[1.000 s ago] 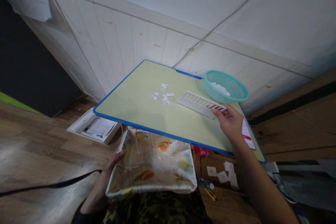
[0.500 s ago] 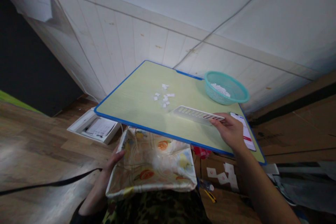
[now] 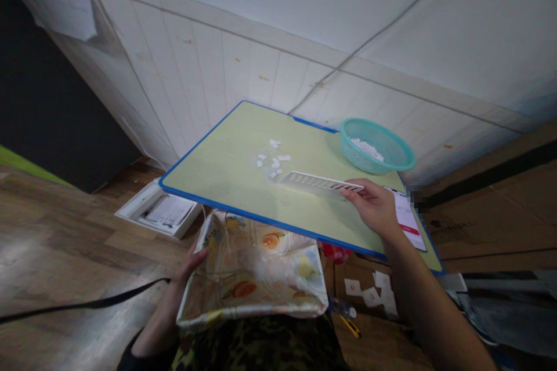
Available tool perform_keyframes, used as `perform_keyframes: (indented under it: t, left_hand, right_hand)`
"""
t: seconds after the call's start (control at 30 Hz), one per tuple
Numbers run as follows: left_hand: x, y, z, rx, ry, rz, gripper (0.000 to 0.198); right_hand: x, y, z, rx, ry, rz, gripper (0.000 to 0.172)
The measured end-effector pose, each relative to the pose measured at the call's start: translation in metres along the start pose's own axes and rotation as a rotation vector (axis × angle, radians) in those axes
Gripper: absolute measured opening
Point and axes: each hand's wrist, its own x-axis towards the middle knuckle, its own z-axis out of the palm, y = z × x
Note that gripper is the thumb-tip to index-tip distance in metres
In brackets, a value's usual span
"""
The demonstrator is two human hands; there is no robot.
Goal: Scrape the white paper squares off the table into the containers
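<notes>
My right hand (image 3: 374,206) pinches one end of a long white slotted plastic strip (image 3: 319,184) and holds it tilted on edge above the green table top (image 3: 226,177). The strip's far end lies next to a scatter of small white pieces (image 3: 273,161). Below the table's near edge my left hand (image 3: 185,269) grips the left rim of a fruit-patterned tray (image 3: 252,284) that rests on my lap. The tray holds a blurred white heap.
A teal mesh basket (image 3: 378,146) with small white pieces stands at the table's far right. A phone (image 3: 407,217) lies by my right wrist. On the floor are a white box (image 3: 156,211), paper scraps (image 3: 374,290) and a black strap (image 3: 82,304). A panelled wall rises behind.
My right hand has swung the strip from lying flat near the basket down and leftwards, tilting it on edge, so its far end now reaches the white pieces. My left hand keeps the tray still.
</notes>
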Motion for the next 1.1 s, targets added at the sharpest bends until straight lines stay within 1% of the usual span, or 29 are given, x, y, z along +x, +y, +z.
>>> perform_keyframes:
  t: [0.1, 0.13, 0.27, 0.33, 0.43, 0.5, 0.53, 0.6, 0.7, 0.77, 0.9, 1.0, 1.1]
  left_hand:
    - [-0.001, 0.000, 0.000, -0.002, 0.035, -0.033, 0.070]
    - [-0.002, 0.001, 0.000, 0.004, 0.046, -0.035, 0.069]
    - [-0.005, 0.004, 0.000, 0.028, 0.062, 0.015, 0.066]
    - [-0.006, 0.004, 0.001, 0.022, 0.049, 0.037, 0.066]
    - [-0.006, 0.002, -0.002, 0.017, 0.042, 0.038, 0.067]
    - [-0.004, -0.001, -0.008, 0.037, 0.063, 0.056, 0.069]
    - [-0.002, -0.003, -0.011, 0.056, 0.081, 0.071, 0.070]
    - [0.001, -0.005, -0.017, 0.099, 0.124, 0.100, 0.072]
    - [0.003, -0.005, -0.020, 0.132, 0.162, 0.095, 0.072]
    - [0.003, -0.004, -0.016, 0.102, 0.128, 0.063, 0.073]
    - [-0.002, -0.001, -0.004, 0.012, 0.023, -0.032, 0.067]
    - [-0.006, -0.001, 0.000, 0.010, 0.024, -0.022, 0.066]
    - [-0.005, -0.002, -0.001, 0.013, 0.020, -0.037, 0.065]
  right_hand:
    - [0.001, -0.001, 0.001, 0.023, 0.069, 0.008, 0.018]
    - [0.000, -0.002, 0.002, 0.033, 0.074, 0.010, 0.018]
    - [0.000, -0.005, 0.003, 0.021, -0.030, -0.009, 0.017]
    - [0.003, -0.004, 0.000, -0.006, -0.038, -0.024, 0.016]
    - [0.007, 0.001, -0.007, -0.028, 0.042, -0.031, 0.015]
    - [0.007, 0.003, -0.008, -0.008, 0.079, -0.014, 0.016]
    - [0.005, 0.002, -0.007, 0.006, 0.075, -0.005, 0.016]
    - [0.001, 0.000, -0.005, 0.020, 0.028, 0.003, 0.016]
    - [-0.007, -0.004, -0.005, -0.003, -0.028, -0.007, 0.015]
    - [-0.012, -0.004, -0.009, -0.022, 0.010, -0.018, 0.013]
    - [-0.027, 0.000, -0.021, -0.095, 0.119, -0.016, 0.010]
    - [-0.041, 0.001, -0.030, -0.152, 0.125, 0.012, 0.010]
    - [-0.054, -0.003, -0.035, -0.173, 0.141, 0.024, 0.010]
